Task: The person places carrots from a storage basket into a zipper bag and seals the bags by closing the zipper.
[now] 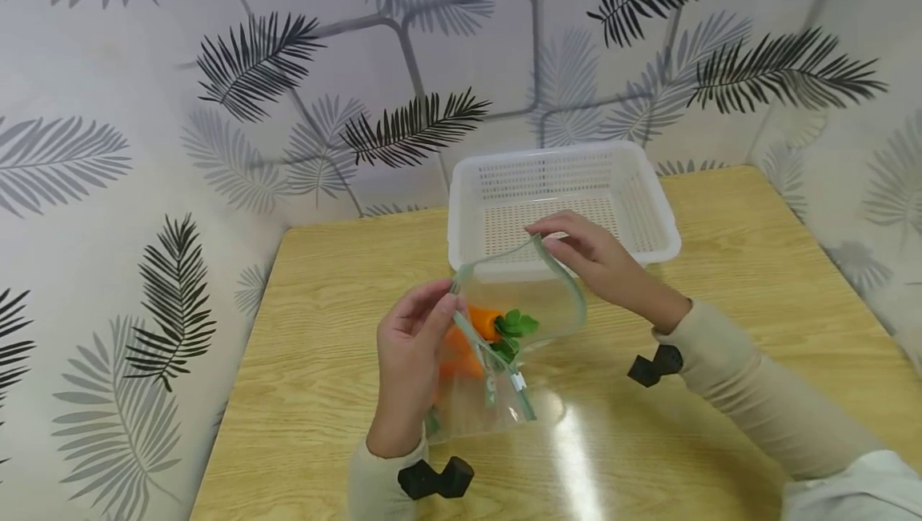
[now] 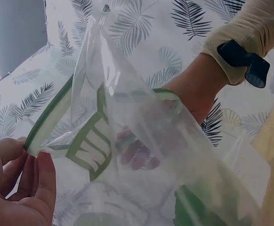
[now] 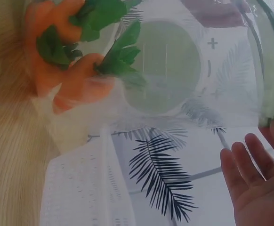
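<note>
A clear zip bag (image 1: 558,305) with green edging hangs between both hands above the table, its mouth spread apart. My left hand (image 1: 412,353) pinches the mouth's left edge between thumb and fingers. At the far corner, my right hand (image 1: 598,265) pinches the rim; the right wrist view shows its thumb at the green edge (image 3: 273,101). Inside lie several orange carrots (image 3: 83,82) with green leafy tops (image 3: 104,21), bunched at the bottom of the bag. A white slider (image 1: 518,381) sits on the zip strip near me.
Behind the bag stands a white perforated plastic basket (image 1: 659,237) on the wooden table (image 1: 324,321). Nothing shows on its visible floor. A leaf-patterned covering (image 1: 252,65) hangs behind the table and along its sides.
</note>
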A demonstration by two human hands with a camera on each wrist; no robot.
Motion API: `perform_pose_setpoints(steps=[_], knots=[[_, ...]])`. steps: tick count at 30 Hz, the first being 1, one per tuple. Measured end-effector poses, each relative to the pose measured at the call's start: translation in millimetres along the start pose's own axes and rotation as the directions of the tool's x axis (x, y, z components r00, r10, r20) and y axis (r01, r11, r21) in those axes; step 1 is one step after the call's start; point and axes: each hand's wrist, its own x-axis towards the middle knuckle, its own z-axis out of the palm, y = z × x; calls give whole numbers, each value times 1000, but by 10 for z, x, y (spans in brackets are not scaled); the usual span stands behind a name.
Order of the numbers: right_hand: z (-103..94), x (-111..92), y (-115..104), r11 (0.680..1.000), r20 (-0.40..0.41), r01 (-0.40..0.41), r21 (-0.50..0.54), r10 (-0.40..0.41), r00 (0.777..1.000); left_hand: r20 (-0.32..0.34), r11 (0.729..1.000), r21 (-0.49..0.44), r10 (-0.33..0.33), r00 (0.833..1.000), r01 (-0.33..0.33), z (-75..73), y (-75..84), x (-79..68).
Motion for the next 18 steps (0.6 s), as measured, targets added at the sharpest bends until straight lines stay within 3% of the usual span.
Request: perform_pose_setpoints(steps=[4, 9, 13, 18], knots=[[-70, -34, 15, 991, -16, 7, 130, -5, 1000, 83, 999, -32, -5, 997, 8, 22, 32, 71], [-129, -91, -42, 977, -72, 35, 210, -21, 997, 157, 993, -75, -74, 985, 86, 62, 119, 145], [-169, -112, -135, 971, -152, 107, 215, -75, 986, 234, 990, -78, -93, 968, 114, 82, 197, 190], [-218, -128, -257, 967, -274, 195, 163, -146, 951, 311, 987, -43, -134, 941, 155, 89, 283, 242]])
